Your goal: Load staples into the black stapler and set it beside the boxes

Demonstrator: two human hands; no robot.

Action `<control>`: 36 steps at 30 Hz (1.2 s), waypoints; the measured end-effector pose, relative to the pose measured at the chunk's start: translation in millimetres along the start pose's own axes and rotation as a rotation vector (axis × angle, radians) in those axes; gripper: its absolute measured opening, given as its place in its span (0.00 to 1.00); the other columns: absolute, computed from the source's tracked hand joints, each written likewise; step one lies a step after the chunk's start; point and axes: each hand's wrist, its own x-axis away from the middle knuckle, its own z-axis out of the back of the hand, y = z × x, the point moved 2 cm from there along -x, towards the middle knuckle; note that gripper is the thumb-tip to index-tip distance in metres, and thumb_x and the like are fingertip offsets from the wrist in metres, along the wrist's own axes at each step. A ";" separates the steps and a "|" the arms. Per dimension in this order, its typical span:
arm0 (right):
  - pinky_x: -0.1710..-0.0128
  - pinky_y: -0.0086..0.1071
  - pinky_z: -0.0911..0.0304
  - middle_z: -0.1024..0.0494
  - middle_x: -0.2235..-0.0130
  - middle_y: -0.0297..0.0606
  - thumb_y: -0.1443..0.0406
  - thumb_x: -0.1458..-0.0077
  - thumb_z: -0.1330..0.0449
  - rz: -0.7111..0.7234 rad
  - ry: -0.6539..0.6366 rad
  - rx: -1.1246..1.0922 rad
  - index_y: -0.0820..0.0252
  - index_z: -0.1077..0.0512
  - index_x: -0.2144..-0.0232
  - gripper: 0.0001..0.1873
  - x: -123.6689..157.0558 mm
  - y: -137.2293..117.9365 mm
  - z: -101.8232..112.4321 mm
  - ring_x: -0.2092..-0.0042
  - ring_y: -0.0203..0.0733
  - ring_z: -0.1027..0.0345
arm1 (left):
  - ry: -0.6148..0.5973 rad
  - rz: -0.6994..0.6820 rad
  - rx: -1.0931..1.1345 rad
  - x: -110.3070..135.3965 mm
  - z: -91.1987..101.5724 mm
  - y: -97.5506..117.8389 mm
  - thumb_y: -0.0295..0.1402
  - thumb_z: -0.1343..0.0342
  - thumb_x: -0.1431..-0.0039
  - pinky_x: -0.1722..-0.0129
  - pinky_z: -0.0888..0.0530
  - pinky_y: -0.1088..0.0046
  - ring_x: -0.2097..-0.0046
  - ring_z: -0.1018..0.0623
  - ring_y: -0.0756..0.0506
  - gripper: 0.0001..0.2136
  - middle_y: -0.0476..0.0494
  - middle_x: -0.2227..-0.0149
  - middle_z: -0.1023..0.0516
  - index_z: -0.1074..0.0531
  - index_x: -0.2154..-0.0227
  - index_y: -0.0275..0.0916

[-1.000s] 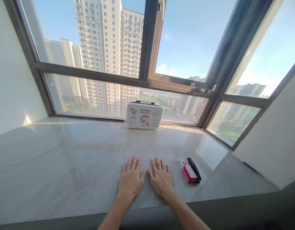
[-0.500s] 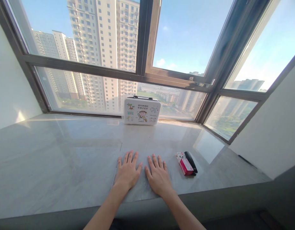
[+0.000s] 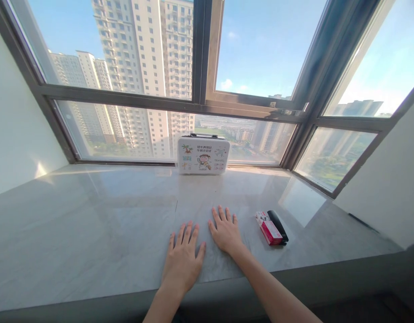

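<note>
My left hand (image 3: 183,258) is palm down over the front of the grey marble sill (image 3: 92,233), fingers apart and holding nothing. Farther forward and to the right, my right hand (image 3: 225,231) is also palm down with its fingers spread, empty. Nearest to it on the right lies a black stapler (image 3: 277,225), tight against a small red and white box (image 3: 269,229). Beyond both hands a white case (image 3: 203,155) with cartoon prints and a dark handle stands upright by the window.
A dark window frame (image 3: 126,98) runs along the back of the sill. White walls close in on the left (image 3: 25,134) and right (image 3: 378,179). The sill's front edge drops off just below my hands.
My right hand has moved forward, towards the case. My left hand sits slightly nearer the front edge. The view has tilted a little; the stapler, box and case stay in place.
</note>
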 end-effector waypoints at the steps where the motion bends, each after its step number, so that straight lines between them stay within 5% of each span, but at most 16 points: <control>1: 0.33 0.51 0.71 0.57 0.28 0.36 0.49 0.33 0.61 0.007 0.014 0.000 0.50 0.52 0.30 0.33 4.3 0.3 0.5 0.29 0.52 0.70 | 0.000 0.001 -0.002 -1.6 -0.1 0.0 0.48 0.64 0.32 0.33 0.54 0.47 0.29 0.51 0.37 0.28 0.47 0.29 0.50 0.50 0.32 0.49; 10: 0.33 0.49 0.67 0.57 0.29 0.29 0.48 0.32 0.64 0.030 0.041 0.003 0.43 0.52 0.31 0.31 61.4 5.5 7.9 0.29 0.49 0.68 | 0.018 0.074 -0.010 -52.5 -13.1 7.4 0.46 0.61 0.32 0.35 0.57 0.40 0.30 0.52 0.33 0.28 0.40 0.30 0.49 0.47 0.32 0.44; 20: 0.33 0.53 0.70 0.56 0.29 0.36 0.50 0.32 0.60 -0.010 0.017 0.019 0.50 0.52 0.31 0.32 11.4 -1.6 0.5 0.29 0.51 0.68 | -0.002 -0.028 0.043 -12.1 -5.9 -1.0 0.48 0.64 0.32 0.33 0.51 0.48 0.29 0.51 0.37 0.28 0.47 0.29 0.51 0.49 0.32 0.49; 30: 0.32 0.47 0.67 0.57 0.29 0.27 0.50 0.32 0.62 0.007 0.012 0.025 0.44 0.53 0.31 0.30 68.8 2.1 11.2 0.28 0.46 0.68 | -0.019 0.022 0.036 -55.1 -16.4 7.5 0.48 0.61 0.33 0.33 0.56 0.43 0.29 0.52 0.35 0.28 0.46 0.29 0.50 0.47 0.32 0.48; 36: 0.33 0.51 0.68 0.56 0.29 0.30 0.49 0.32 0.61 -0.035 0.010 0.047 0.44 0.52 0.31 0.30 58.7 -0.6 10.4 0.29 0.50 0.68 | -0.019 -0.011 0.059 -45.8 -10.9 8.9 0.49 0.62 0.33 0.32 0.55 0.47 0.29 0.53 0.37 0.29 0.47 0.29 0.51 0.48 0.32 0.47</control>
